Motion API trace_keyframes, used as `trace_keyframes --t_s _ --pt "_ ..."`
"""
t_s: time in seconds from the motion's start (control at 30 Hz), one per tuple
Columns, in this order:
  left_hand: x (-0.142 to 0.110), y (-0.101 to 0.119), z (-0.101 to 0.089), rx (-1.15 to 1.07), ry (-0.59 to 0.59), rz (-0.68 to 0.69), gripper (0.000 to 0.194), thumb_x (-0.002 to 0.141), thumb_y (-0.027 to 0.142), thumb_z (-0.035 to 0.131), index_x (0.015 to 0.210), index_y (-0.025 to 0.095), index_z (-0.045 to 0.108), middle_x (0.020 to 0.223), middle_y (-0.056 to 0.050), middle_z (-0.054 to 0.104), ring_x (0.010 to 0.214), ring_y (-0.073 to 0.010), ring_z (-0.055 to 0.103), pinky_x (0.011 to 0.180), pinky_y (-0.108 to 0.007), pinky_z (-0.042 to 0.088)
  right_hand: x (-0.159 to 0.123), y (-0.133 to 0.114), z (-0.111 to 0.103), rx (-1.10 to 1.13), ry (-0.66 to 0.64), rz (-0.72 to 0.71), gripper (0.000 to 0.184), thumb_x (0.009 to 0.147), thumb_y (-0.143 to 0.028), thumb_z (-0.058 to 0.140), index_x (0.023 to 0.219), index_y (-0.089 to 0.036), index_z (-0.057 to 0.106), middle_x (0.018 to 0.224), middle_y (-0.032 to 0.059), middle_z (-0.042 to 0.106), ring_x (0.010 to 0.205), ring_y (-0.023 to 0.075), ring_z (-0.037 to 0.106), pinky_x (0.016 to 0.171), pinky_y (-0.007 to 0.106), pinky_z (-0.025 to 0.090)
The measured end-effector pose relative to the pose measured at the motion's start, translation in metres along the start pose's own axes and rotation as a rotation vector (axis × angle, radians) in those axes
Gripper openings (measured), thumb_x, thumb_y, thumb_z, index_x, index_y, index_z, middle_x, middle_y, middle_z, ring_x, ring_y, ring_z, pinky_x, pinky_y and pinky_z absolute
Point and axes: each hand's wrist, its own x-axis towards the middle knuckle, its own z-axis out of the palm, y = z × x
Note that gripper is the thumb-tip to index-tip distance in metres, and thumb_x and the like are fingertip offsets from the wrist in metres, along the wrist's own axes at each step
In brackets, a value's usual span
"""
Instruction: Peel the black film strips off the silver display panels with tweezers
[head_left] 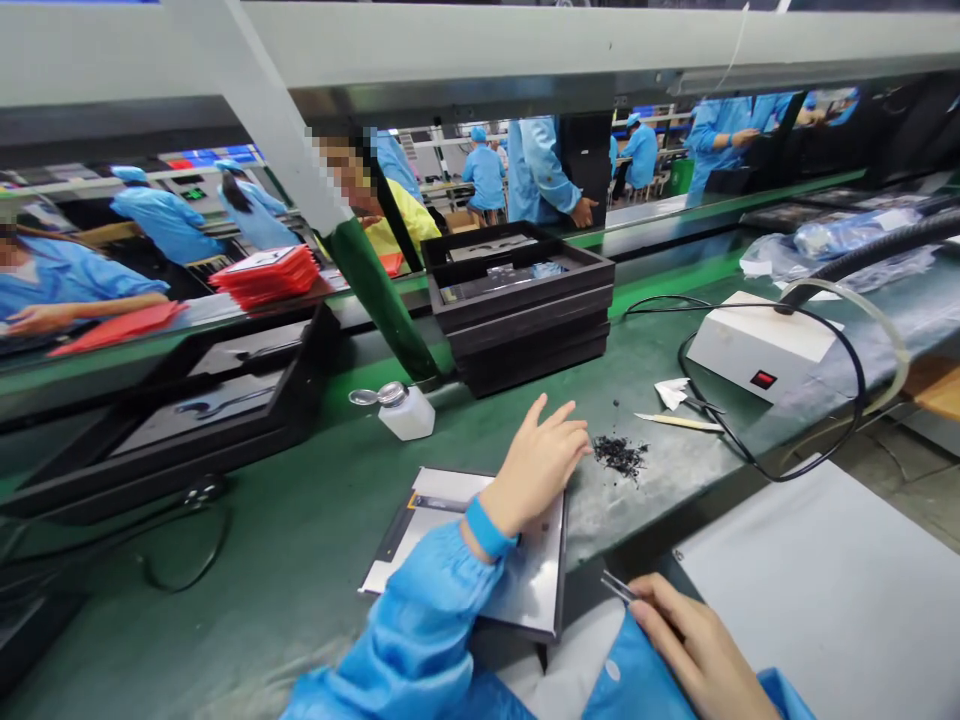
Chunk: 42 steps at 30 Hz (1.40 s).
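My left hand (534, 462), in a blue sleeve and wristband, is over the right part of a flat silver panel (450, 491) with dark edges. Its visible fingers are stretched out and partly apart, and nothing shows in them. The panel lies at the front of the green bench. Below the bench edge, my right hand (697, 640) is closed around metal tweezers (616, 587), their tips pointing up and left. A heap of small black scraps (621, 455) lies just right of my left fingertips.
A white dispenser bottle (407, 412) with its lid up stands behind the panel. Stacked black trays (525, 330) are farther back, more trays (300, 400) to the left. On the right are a light-handled tool (679, 423), a cable and a white box (761, 345). Co-workers sit and stand beyond.
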Motion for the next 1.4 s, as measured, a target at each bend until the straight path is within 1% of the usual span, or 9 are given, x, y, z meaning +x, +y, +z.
trace_keyframes --t_s 0.07,0.13,0.2,0.3,0.4,0.47,0.7,0.9,1.4 --pt "-0.027 0.000 -0.012 -0.002 0.000 -0.018 0.020 0.102 0.016 0.046 0.099 0.018 0.066 0.123 -0.008 0.070 0.135 -0.0282 0.052 0.118 -0.057 0.029 -0.006 0.001 0.007 -0.034 -0.032 -0.025 0.026 0.101 -0.047 0.044 0.102 -0.026 0.059 0.077 -0.0014 0.065 0.070 0.0179 0.064 0.068 0.024 0.049" --pt "-0.057 0.003 -0.019 -0.015 -0.009 -0.033 0.021 0.102 0.016 0.045 0.105 0.019 0.066 0.127 -0.008 0.069 0.136 -0.0288 0.051 0.117 -0.057 0.032 -0.010 -0.002 0.014 -0.057 -0.075 -0.039 0.022 0.102 -0.044 0.045 0.105 -0.027 0.058 0.075 -0.0027 0.066 0.066 0.0170 0.064 0.064 0.023 0.049" --pt "-0.086 0.010 -0.019 -0.093 -0.002 -0.036 0.022 0.102 0.018 0.044 0.115 0.020 0.063 0.128 -0.008 0.068 0.136 -0.0269 0.051 0.118 -0.054 0.030 -0.012 -0.005 0.018 -0.074 -0.116 -0.067 0.019 0.103 -0.040 0.045 0.104 -0.027 0.058 0.080 -0.0023 0.068 0.068 0.0164 0.065 0.065 0.023 0.049" --pt "-0.122 0.023 -0.013 -0.200 -0.092 -0.030 0.023 0.104 0.023 0.047 0.124 0.023 0.059 0.139 -0.007 0.061 0.142 -0.0239 0.043 0.121 -0.049 0.028 -0.012 -0.011 0.020 -0.116 -0.128 -0.138 0.020 0.104 -0.037 0.043 0.098 -0.026 0.059 0.088 -0.0004 0.070 0.073 0.0164 0.069 0.068 0.023 0.049" --pt "-0.146 0.033 -0.005 -0.228 -0.081 0.002 0.046 0.102 0.040 0.049 0.143 0.019 0.043 0.151 -0.012 0.049 0.147 -0.0246 0.033 0.122 -0.048 0.025 -0.010 -0.015 0.019 -0.196 -0.090 -0.244 0.022 0.105 -0.036 0.043 0.097 -0.024 0.061 0.086 0.0010 0.070 0.073 0.0169 0.070 0.066 0.023 0.050" --pt "-0.156 0.037 0.000 -0.233 -0.073 -0.006 0.059 0.101 0.044 0.049 0.151 0.017 0.033 0.155 -0.014 0.042 0.149 -0.0249 0.029 0.122 -0.048 0.025 -0.008 -0.017 0.018 -0.256 -0.065 -0.310 0.023 0.105 -0.035 0.043 0.097 -0.023 0.061 0.084 0.0014 0.069 0.071 0.0166 0.070 0.063 0.023 0.050" --pt "-0.164 0.041 0.017 -0.247 -0.019 -0.032 0.057 0.102 0.028 0.051 0.153 0.015 0.030 0.155 -0.015 0.042 0.149 -0.0248 0.029 0.121 -0.049 0.025 -0.002 -0.023 0.019 -0.373 -0.002 -0.435 0.030 0.107 -0.032 0.037 0.095 -0.022 0.062 0.078 0.0014 0.067 0.064 0.0150 0.068 0.058 0.021 0.050" --pt "-0.165 0.040 0.018 -0.245 -0.026 -0.033 0.058 0.101 0.029 0.053 0.154 0.015 0.031 0.155 -0.015 0.042 0.148 -0.0257 0.030 0.121 -0.050 0.025 0.002 -0.026 0.020 -0.446 0.052 -0.520 0.032 0.108 -0.031 0.035 0.090 -0.022 0.060 0.073 0.0007 0.065 0.060 0.0142 0.067 0.053 0.021 0.047" --pt "-0.164 0.041 0.020 -0.241 -0.026 -0.025 0.055 0.103 0.033 0.048 0.152 0.012 0.033 0.155 -0.015 0.042 0.149 -0.0257 0.028 0.121 -0.053 0.026 0.004 -0.033 0.016 -0.534 0.020 -0.538 0.036 0.109 -0.031 0.030 0.088 -0.022 0.059 0.071 -0.0002 0.064 0.059 0.0135 0.066 0.052 0.022 0.044"
